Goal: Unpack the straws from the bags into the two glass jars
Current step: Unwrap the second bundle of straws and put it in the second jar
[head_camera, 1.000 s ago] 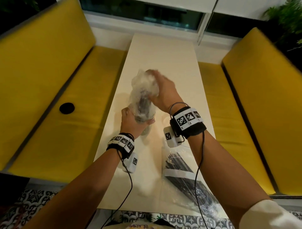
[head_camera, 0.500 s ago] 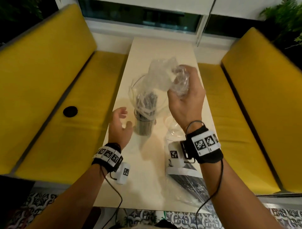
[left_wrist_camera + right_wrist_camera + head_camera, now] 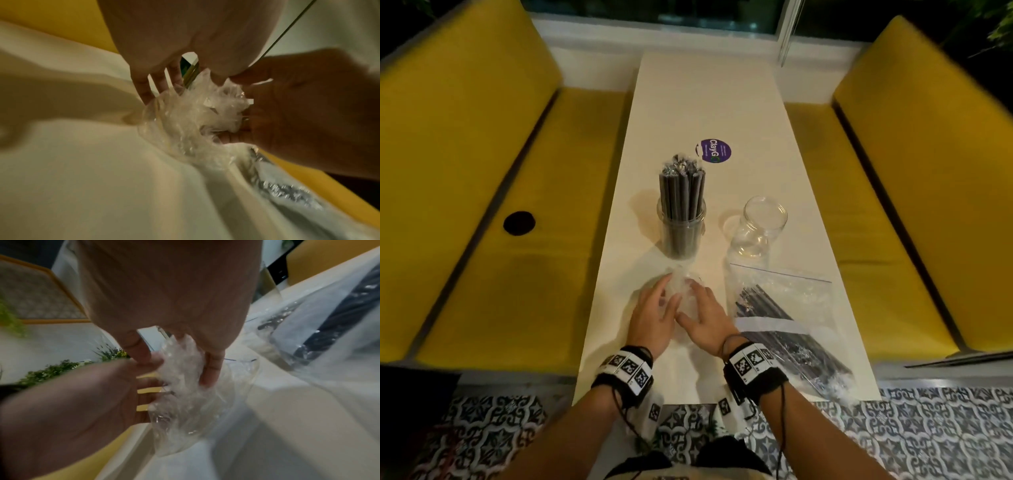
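Note:
A glass jar [image 3: 681, 226] packed with upright black straws [image 3: 681, 186] stands mid-table. To its right an empty glass jar [image 3: 758, 226] stands apart from it. Near the front edge a crumpled empty clear bag [image 3: 683, 284] lies on the table between my hands. My left hand [image 3: 666, 293] touches its left side with fairly straight fingers [image 3: 144, 87]. My right hand [image 3: 697, 296] cups the wad [image 3: 180, 378] between thumb and fingers. A second clear zip bag [image 3: 791, 308], holding black straws, lies flat at the front right.
The narrow white table [image 3: 705, 85] runs away from me between two yellow benches [image 3: 482, 205] [image 3: 928, 205]. A purple round sticker [image 3: 714, 150] sits beyond the filled jar. A black disc [image 3: 519, 223] lies on the left bench.
My right hand pulled the bag up off the straws in the jar and brought it down to the near table. My left hand let go of the jar and came to the bag.

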The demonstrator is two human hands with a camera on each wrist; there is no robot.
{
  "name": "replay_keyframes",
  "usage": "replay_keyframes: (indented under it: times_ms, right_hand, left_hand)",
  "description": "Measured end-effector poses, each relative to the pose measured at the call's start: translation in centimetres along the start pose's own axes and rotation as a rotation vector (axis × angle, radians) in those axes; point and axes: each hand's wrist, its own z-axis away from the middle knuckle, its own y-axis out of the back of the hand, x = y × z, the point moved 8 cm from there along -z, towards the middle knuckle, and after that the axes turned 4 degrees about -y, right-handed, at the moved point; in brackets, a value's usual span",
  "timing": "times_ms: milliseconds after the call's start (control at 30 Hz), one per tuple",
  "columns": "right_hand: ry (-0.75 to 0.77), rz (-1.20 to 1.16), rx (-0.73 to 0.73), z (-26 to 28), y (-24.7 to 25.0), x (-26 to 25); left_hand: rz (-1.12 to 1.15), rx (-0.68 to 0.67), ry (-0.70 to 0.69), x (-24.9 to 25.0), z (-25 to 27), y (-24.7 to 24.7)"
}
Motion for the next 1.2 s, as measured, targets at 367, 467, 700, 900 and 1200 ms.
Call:
replay_keyframes:
  times_ms: [367,467,700,900,1200]
  right_hand:
    - [-0.054,-0.021,0.419,0.7,9.1,4.3]
    - [-0.162,0.086,0.419,-0.9,13.1,6.7]
    - [-0.281,0.515,0.316,-4.6,16.0,9.8]
    - [-0.258,0.710,0.294,-4.8,15.9,10.0]
    - [-0.087,0.633,0.370,-1.0,23.0,0.6]
  left_hand:
    - [-0.405,-0.080,0.005,-0.1,-1.9,-1.2]
    - [-0.115,-0.043,0.051,1.8,-2.9,0.5]
    - [-0.058,0.224,-0.128,9.6,-3.5,5.0]
    - [-0.201,0.313,-0.479,16.5,-3.5,3.5]
    - [-0.104,0.077,-0.379,21.7,-6.2,-3.4]
